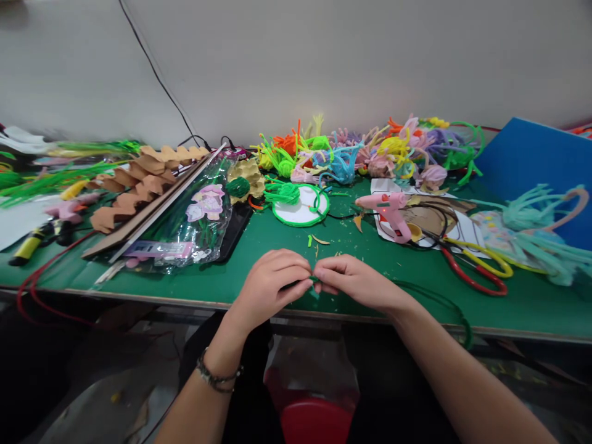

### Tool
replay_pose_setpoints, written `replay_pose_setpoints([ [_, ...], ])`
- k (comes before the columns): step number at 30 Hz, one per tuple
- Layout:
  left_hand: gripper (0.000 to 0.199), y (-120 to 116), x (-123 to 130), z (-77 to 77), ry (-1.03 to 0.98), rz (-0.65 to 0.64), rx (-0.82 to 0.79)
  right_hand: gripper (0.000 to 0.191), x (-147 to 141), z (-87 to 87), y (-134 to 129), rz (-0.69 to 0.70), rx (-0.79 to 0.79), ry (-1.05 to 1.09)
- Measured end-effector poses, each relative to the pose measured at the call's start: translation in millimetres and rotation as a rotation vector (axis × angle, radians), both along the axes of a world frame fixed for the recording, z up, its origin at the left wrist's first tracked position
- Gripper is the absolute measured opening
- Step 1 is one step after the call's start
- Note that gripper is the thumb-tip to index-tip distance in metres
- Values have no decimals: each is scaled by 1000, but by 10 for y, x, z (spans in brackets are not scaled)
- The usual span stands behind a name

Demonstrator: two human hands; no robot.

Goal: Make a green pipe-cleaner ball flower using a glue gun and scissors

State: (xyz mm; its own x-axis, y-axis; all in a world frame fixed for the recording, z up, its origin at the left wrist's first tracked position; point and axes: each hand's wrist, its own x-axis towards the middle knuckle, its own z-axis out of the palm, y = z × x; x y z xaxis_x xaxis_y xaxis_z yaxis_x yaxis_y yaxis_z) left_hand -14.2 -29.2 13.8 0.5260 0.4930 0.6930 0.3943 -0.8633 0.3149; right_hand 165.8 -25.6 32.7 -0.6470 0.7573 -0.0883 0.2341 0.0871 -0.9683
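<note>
Together, two hands (312,280) pinch one green strand (315,279).

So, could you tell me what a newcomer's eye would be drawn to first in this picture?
Probably the heap of brightly coloured fuzzy stems along the back of the green table, against the grey wall. Next, the pink glue gun right of centre, with the red- and yellow-handled scissors to its right. The blue panel at the far right also stands out.
</note>
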Motion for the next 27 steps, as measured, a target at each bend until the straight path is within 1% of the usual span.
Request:
replay_pose_setpoints([
  [3,12,3,-9,-8,3,2,49,35,-19,-20,-8,-26,-108,65],
  [5,11,2,-15,-16,3,-1,59,33,-26,-24,-12,-37,-145,96],
  [8,11,0,-18,-26,0,-17,31,30,-21,-18,-14,-44,-149,107],
  [10,12,-2,-14,-22,-18,-49,-19,27,-15,-12,-20,-33,-117,94],
  [12,14,-10,-6,-7,-69,-77,-109,21,-16,-6,-38,-25,-16,70],
  [14,16,-23,3,18,-139,-71,-228,14,-25,-1,-67,-51,161,44],
  [16,18,-38,9,45,-182,-59,-343,11,-36,4,-98,-93,347,16],
  [18,21,-50,11,67,-189,-78,-417,14,-38,7,-119,-113,438,-2],
  [19,21,-53,10,72,-184,-92,-432,15,-34,7,-124,-108,434,-2],
  [21,20,-54,6,71,-168,-103,-413,16,-14,4,-121,-62,338,29],
  [23,19,-48,3,58,-137,-104,-347,23,11,-6,-108,5,183,88],
  [25,19,-43,4,39,-98,-105,-244,34,30,-24,-95,42,27,128],
  [27,17,-44,9,26,-66,-82,-111,38,37,-46,-85,30,-109,127],
])
